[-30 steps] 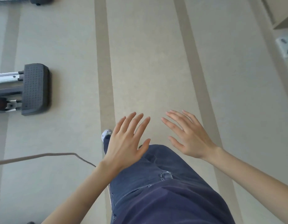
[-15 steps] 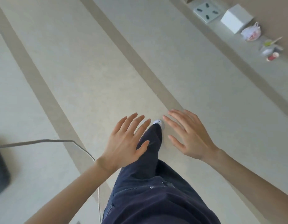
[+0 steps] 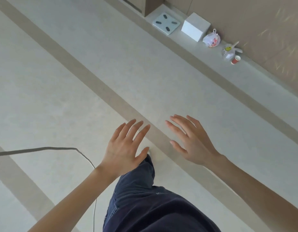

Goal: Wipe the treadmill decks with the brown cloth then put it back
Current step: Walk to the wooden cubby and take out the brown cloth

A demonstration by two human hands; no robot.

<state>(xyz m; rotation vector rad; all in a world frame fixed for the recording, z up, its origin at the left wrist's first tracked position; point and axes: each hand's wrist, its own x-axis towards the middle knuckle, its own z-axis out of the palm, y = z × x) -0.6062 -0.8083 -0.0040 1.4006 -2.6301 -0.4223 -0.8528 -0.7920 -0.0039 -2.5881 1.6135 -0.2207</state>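
Hands: left hand (image 3: 126, 148), right hand (image 3: 191, 141) spread wide, empty, above floor (image 3: 61, 81). Brown cloth, treadmill decks out of view (only scale (image 3: 166, 23), box (image 3: 195, 26), bags (image 3: 211, 39) by far wall (image 3: 245, 22)). Progress unclear: either cloth not yet fetched, or already returned.

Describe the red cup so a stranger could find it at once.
Follow the brown wall at the upper right down to its foot, where a scale, a white box, a printed bag and a clear bag sit in a row. The red cup stands at the row's right end, beside the clear bag: the smallest item, and solid red.
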